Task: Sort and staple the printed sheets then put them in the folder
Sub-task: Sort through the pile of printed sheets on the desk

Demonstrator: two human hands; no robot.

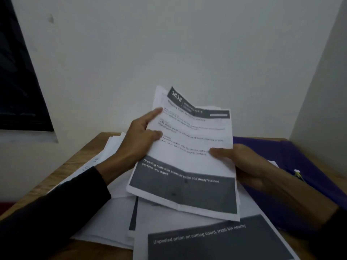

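A pale wall fills the view in dim, greyish light, meeting a side wall at the right. At left sits a dark window — its sill white. Below — a wooden table.

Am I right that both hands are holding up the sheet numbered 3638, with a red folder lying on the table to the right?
Nearly: the folder is purple, not red. The head view shows both hands, left and right, holding sheet 3638.
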